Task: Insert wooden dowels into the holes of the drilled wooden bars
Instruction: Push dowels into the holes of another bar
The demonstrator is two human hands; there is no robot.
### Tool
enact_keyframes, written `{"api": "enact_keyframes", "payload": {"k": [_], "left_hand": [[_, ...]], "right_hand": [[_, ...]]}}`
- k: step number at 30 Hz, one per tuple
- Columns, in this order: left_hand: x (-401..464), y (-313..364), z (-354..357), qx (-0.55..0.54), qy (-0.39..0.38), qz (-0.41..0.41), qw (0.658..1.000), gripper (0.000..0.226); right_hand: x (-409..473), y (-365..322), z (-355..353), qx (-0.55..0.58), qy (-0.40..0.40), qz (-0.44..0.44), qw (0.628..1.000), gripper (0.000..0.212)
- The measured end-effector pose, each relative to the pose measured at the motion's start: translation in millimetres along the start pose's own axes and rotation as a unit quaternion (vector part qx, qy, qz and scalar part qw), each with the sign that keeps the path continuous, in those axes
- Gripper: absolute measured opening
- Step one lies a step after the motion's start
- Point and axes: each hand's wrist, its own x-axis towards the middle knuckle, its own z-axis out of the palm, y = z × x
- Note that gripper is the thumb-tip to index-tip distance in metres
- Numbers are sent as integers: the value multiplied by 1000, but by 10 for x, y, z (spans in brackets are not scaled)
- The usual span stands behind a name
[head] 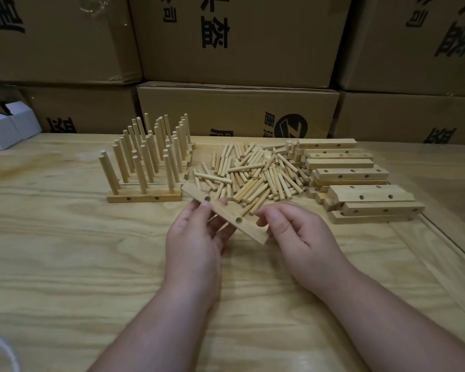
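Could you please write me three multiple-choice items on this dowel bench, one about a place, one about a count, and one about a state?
1. Where does the stack of empty drilled bars lie relative to the loose dowel pile?
A. to its right
B. to its left
C. under it

2. How many bars does the left hand hold?
A. three
B. one
C. none

3. What state is the held bar in?
A. every hole filled
B. split in two
C. its visible holes empty

Answers:
1 A, the empty bars sit right of the pile, while the finished bars stand to its left.
2 B, a single bar rests in its fingers.
3 C, two open holes show and no dowel stands in it.
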Motion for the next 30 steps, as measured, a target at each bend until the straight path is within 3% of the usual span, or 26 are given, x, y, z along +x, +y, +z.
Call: {"api": "enact_keyframes", "payload": {"k": [2,4,7,10,23,30], "left_hand": [[22,37,-7,-42,56,-13,997,36],[30,61,-21,-47,91,-27,994,39],[26,82,-27,-62,103,-38,992,32],[20,94,-18,-80,95,-51,991,29],[25,65,-27,-65,82,-51,993,31],[29,52,-34,-53,69,-48,995,31]], "right_hand": [[26,28,-2,-39,-42,30,998,29],[38,63,16,-153,-125,34,980,41],[37,85,76,-276,-229,16,933,62],[40,112,117,-298,-264,14,917,64],[45,131,120,-295,-231,8,927,60],[110,196,200,-323,-123,117,931,70]]}}
